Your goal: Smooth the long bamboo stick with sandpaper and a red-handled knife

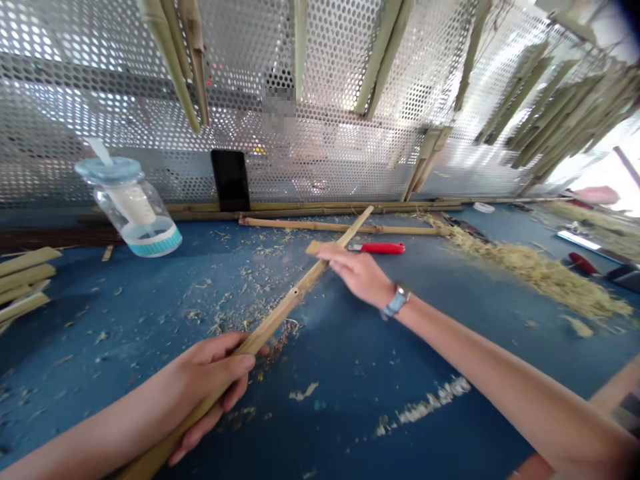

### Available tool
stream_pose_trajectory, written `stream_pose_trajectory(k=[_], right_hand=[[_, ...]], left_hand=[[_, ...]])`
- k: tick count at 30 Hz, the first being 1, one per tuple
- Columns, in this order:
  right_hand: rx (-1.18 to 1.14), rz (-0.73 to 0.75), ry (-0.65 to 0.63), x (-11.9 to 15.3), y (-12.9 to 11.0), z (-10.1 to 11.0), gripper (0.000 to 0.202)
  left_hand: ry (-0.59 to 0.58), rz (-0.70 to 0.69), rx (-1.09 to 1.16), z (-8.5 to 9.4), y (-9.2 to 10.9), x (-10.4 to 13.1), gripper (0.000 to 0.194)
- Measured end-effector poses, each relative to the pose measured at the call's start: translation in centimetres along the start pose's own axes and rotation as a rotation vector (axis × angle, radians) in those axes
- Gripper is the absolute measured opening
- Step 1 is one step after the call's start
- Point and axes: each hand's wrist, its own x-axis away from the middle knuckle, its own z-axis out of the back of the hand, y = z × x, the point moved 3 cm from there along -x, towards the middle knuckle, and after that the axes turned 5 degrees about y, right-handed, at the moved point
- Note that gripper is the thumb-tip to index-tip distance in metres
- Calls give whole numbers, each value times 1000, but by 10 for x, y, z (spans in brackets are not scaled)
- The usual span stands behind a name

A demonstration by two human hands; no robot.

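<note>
Around mid-frame, left hand (213,369) has fingers wrapped round a bamboo strip (285,308), right hand (363,272) pinches a pale piece (313,247) against it, and shavings (540,275) suggest it's partway, remainder unclear.

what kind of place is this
Probably a bamboo or cane workshop: bamboo-like lengths hang along the perforated screen, pale shavings are heaped on the blue worktable, and the left hand holds a long strip.

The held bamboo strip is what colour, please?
The bamboo strip is light tan, seen in the head view.
</note>
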Motion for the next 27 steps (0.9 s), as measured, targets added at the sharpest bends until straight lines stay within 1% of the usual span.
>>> stream_pose_trajectory(k=[2,3,4,5,6,7,8,11,12,13,15,18,21,24,27], right_hand=[[-208,114,-105,11,-49,-23,41],[-271,157,-139,16,-68,-31,41],[-283,223,-162,20,-82,-37,41],[-277,284,-190,21,-89,-40,42],[-244,333,-204,21,-89,-41,43],[-195,357,-206,18,-83,-39,44],[-138,348,-191,15,-72,-36,45],[6,195,-88,4,-36,-23,43],[25,167,-65,3,-30,-21,42],[28,165,-55,4,-30,-21,41],[14,215,-66,9,-41,-24,41],[17,287,-103,15,-60,-30,44],[28,306,-102,16,-67,-30,45],[18,359,-95,19,-75,-30,44],[35,487,-153,24,-90,-34,44]], left_hand=[[11,6,25,1,-2,-2,52],[18,2,34,1,-3,-3,52],[29,1,31,1,-4,-3,52],[38,4,21,1,-5,-4,53],[47,13,11,0,-6,-5,54],[56,22,14,0,-7,-6,55],[61,31,26,-1,-7,-7,56],[73,23,69,-4,-6,-6,56],[77,18,71,-5,-5,-5,55],[76,18,62,-6,-4,-3,54],[68,41,22,-9,0,0,56],[96,92,-77,-14,7,5,61],[128,132,-131,-17,13,7,61],[164,156,-156,-17,12,6,62],[148,137,-147,-17,8,4,59]])
